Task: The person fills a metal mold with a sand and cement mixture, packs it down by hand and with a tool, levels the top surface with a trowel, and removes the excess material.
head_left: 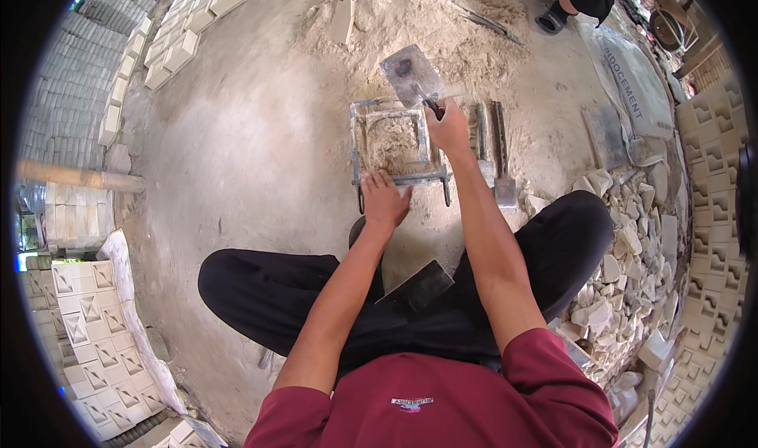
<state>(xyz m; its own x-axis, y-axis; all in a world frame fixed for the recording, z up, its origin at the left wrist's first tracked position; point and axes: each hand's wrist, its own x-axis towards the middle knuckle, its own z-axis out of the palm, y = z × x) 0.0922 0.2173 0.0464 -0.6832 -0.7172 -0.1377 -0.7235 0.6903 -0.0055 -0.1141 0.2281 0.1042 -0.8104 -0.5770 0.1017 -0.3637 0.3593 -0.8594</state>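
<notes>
My right hand point(451, 131) is closed round the handle of a trowel point(414, 77). The trowel's flat, squarish metal blade hangs over the far side of a rectangular metal mould point(354, 136) on the floor. Pale, crumbly mix point(395, 138) lies inside the mould. At its near edge rests my left hand point(384, 202), fingers spread and holding nothing. A dark flat plate point(416, 288) lies between my legs, close to my body.
Beyond the mould is a heap of sandy mix point(403, 22). To the right are broken pale pieces point(624, 282), a printed plastic sack point(632, 85) and stacked patterned blocks point(711, 203). More blocks point(99, 314) stand left. Another person's foot point(557, 15) shows at the far right.
</notes>
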